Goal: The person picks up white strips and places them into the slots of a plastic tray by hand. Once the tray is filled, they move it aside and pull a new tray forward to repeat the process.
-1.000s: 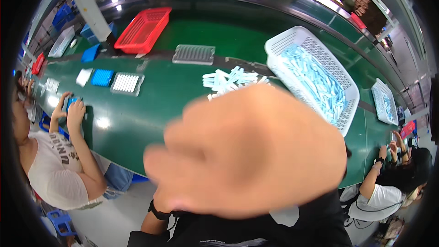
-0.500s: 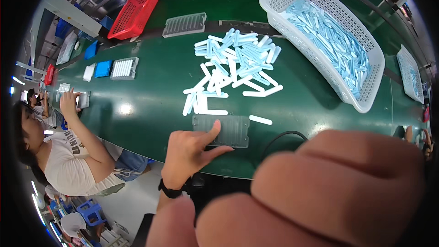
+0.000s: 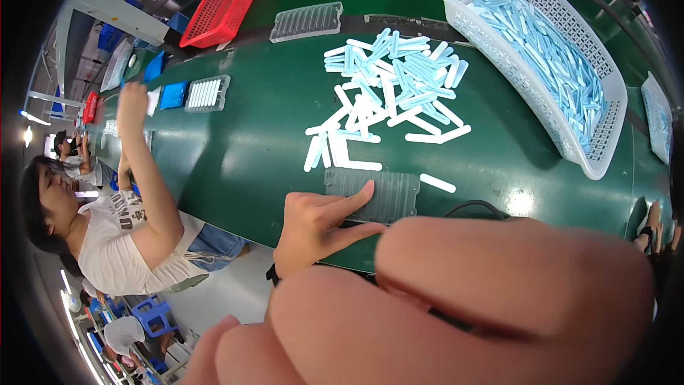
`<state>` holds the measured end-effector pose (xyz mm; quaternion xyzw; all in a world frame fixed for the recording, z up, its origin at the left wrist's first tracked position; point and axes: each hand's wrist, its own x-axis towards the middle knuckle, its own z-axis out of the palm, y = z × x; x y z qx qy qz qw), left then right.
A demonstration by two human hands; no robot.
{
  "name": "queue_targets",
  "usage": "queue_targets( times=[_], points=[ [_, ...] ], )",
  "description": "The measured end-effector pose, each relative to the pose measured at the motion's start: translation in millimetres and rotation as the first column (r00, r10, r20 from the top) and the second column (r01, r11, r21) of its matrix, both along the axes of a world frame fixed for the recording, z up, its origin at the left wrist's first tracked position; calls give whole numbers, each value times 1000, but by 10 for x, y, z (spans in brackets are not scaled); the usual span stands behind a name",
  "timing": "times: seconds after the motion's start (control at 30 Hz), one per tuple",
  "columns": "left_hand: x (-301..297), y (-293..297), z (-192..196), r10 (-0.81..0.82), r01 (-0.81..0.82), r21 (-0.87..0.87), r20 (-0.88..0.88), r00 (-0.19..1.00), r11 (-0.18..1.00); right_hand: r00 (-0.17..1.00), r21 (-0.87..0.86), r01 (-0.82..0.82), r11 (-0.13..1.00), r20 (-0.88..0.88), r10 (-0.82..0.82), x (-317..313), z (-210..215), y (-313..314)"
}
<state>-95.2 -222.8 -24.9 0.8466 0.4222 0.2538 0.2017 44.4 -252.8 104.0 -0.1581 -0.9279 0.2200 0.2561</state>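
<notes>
My left hand (image 3: pixel 317 228) is at the near left side of a clear ribbed plastic tray (image 3: pixel 395 196) on the green table. Its index finger reaches over the tray and its thumb is spread apart near the front edge; nothing is visible between them. My right hand (image 3: pixel 463 299) is blurred and very close, filling the lower right. Its fingers look bent and pressed together, with whatever they hold hidden. Beyond the tray lies a loose pile of white and light-blue sticks (image 3: pixel 406 75). A single white stick (image 3: pixel 437 183) lies just right of the tray.
A white basket (image 3: pixel 524 93) full of light-blue sticks stands at the right. Farther back are a red basket (image 3: pixel 222 7) and another clear tray (image 3: pixel 306 21). A filled tray (image 3: pixel 207 93) sits at the left, near a seated co-worker (image 3: pixel 128 235). A dark cable (image 3: pixel 474 204) curves beside my right hand.
The whole view has shifted, so the table's things appear farther right and slightly higher. My right hand has moved across the lower picture. The co-worker's arm is raised higher.
</notes>
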Motion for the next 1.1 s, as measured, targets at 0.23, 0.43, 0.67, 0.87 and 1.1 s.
queue_targets(
  times=[0.23, 0.43, 0.67, 0.87, 1.1],
  points=[
    [-28, 27, -65, -22, 16, 110, 51, 998, 994, 996, -23, 43, 999, 83, -41, -153, -44, -154],
    [13, 45, -10, -25, 22, 73, 49, 998, 997, 983, -71, 93, 993, 162, -81, -219, -89, -280],
    [-7, 47, -17, -25, 23, 22, 82, 996, 999, 987, -50, 57, 997, 151, -49, -451, -26, -305],
    [-179, 196, 156, -54, 80, -186, 145, 988, 979, 981, -4, 57, 998, 186, -55, -558, 3, -254],
    [-159, 1355, 358, 3, -4, 38, 30, 1000, 999, 958, 23, 66, 998, 279, -70, -512, 72, -218]
  ],
)
